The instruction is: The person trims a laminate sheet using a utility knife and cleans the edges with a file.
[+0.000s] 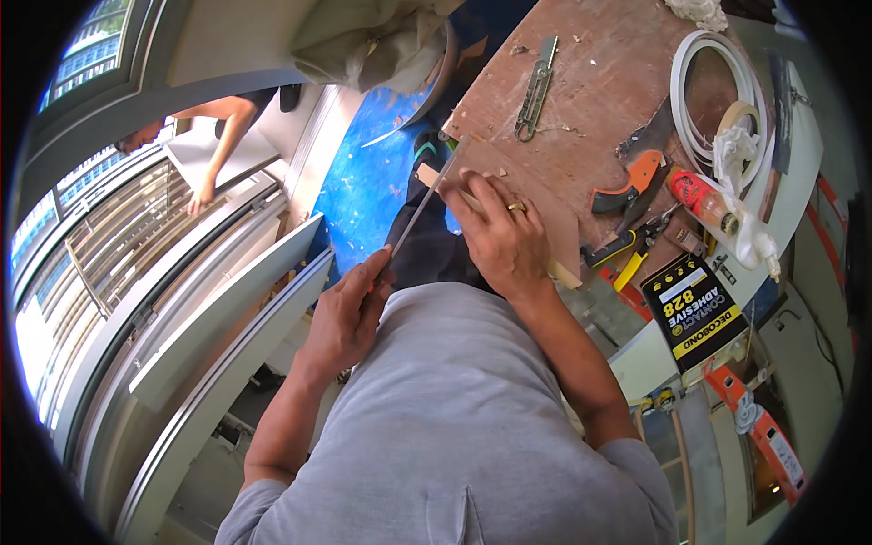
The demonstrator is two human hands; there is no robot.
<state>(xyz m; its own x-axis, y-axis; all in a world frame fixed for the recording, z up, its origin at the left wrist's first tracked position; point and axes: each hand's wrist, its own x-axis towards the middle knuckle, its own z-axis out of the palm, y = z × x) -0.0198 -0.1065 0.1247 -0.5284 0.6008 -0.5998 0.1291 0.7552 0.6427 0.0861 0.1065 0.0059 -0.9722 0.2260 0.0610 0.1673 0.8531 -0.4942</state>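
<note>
My left hand (350, 304) is closed around the lower end of a long, thin grey bar that looks like a flat file (424, 212). A bit of red shows between its fingers. The bar slants up and away, its far end near the corner of the wooden table (581, 100). My right hand (501, 227), with a ring on one finger, is bent over a thin light-brown board (561, 232) at the table's near edge. Its index finger lies close beside the bar. The thumb and the underside of the board are hidden.
On the table lie a utility knife (536, 91), an orange-handled saw (631, 182), white edging coils (681, 77), a red bottle (699, 200) and a black can (692, 309). An orange level (754, 427) is lower right. Panels (227, 318) stand left, near another person's hand (202, 195).
</note>
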